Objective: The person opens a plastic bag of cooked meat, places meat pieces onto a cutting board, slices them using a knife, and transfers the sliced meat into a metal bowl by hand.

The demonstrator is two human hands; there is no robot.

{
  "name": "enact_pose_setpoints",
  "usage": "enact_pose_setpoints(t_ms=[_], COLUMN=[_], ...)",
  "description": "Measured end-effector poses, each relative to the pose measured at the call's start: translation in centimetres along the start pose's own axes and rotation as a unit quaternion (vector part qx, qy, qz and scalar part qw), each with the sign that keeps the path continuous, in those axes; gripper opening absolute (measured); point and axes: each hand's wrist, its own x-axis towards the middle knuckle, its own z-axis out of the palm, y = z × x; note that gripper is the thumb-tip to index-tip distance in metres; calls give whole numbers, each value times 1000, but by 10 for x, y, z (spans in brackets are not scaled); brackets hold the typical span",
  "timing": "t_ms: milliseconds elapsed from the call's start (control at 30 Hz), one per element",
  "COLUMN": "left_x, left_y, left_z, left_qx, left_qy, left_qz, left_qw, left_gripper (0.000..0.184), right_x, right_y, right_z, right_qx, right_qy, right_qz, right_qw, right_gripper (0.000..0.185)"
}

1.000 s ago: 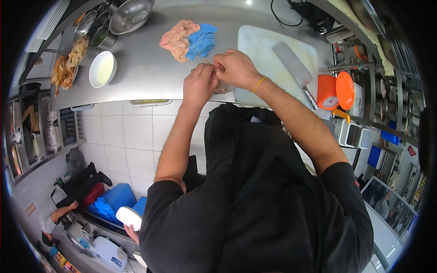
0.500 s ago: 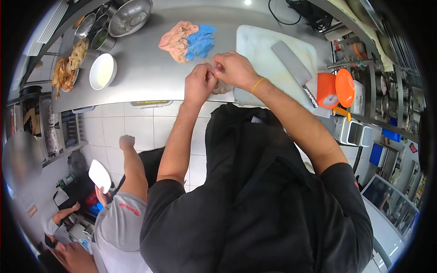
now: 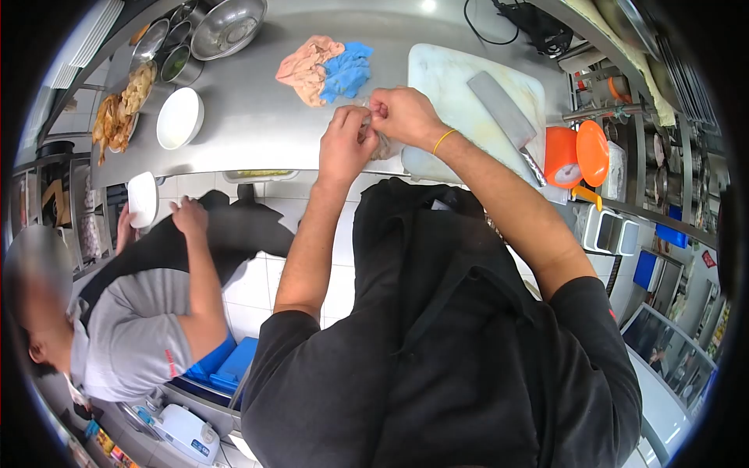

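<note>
A small clear plastic bag (image 3: 384,147) with pale contents lies near the front edge of the steel table, partly covered by my hands. My left hand (image 3: 347,144) is closed, its fingers pinching the top of the bag. My right hand (image 3: 402,117), with a yellow band at the wrist, pinches the bag from the other side. What fills the bag is not clear. Just beyond my hands lie a crumpled blue cloth (image 3: 346,72) and a pink cloth (image 3: 305,66). To the right, a cleaver (image 3: 502,109) rests on a white cutting board (image 3: 437,82).
An orange scale (image 3: 561,156) stands right of the board. On the left are a white bowl (image 3: 180,118), cooked chicken (image 3: 113,129), steel pots (image 3: 182,66) and a steel colander (image 3: 226,30). A co-worker in grey (image 3: 140,327) stands close on my left, holding a white dish (image 3: 143,200).
My fingers have shifted slightly on the bag, the two hands staying close together. The co-worker has come forward toward the table with the white dish.
</note>
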Motion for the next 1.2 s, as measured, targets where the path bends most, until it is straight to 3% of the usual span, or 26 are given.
enact_pose_setpoints(t_ms=[167, 267, 467, 567, 667, 767, 967, 1200], left_x=[6, 6, 6, 3, -1, -2, -2, 1], left_y=[0, -9, -8, -19, -32, -37, -30, -19], left_z=[-4, -3, -3, -7, -10, -8, -4, -4], left_qx=[119, 114, 0, -116, -349, -366, -341, -245], left_qy=[-48, -75, -124, -158, -200, -176, -126, -121], left_qz=[2, 7, -35, -74, -223, -234, -226, -155], left_qw=[992, 991, 992, 978, 888, 883, 904, 949], left_gripper=[18, 14, 14, 13, 9, 6, 8, 11], right_x=[2, 0, -1, -1, 0, 3, -11, -10], right_y=[2, 6, 17, 23, 21, 25, 22, 7], right_z=[1, 2, 1, -1, -4, -1, -11, -16], right_qx=[-59, -75, -50, 23, 34, 34, 64, -50], right_qy=[26, 41, 26, 3, -24, -22, -8, -17], right_qz=[-67, -74, -56, 12, 18, 21, -121, -117], right_qw=[996, 994, 997, 1000, 999, 999, 991, 992], right_gripper=[8, 7, 10, 14, 16, 21, 20, 15])
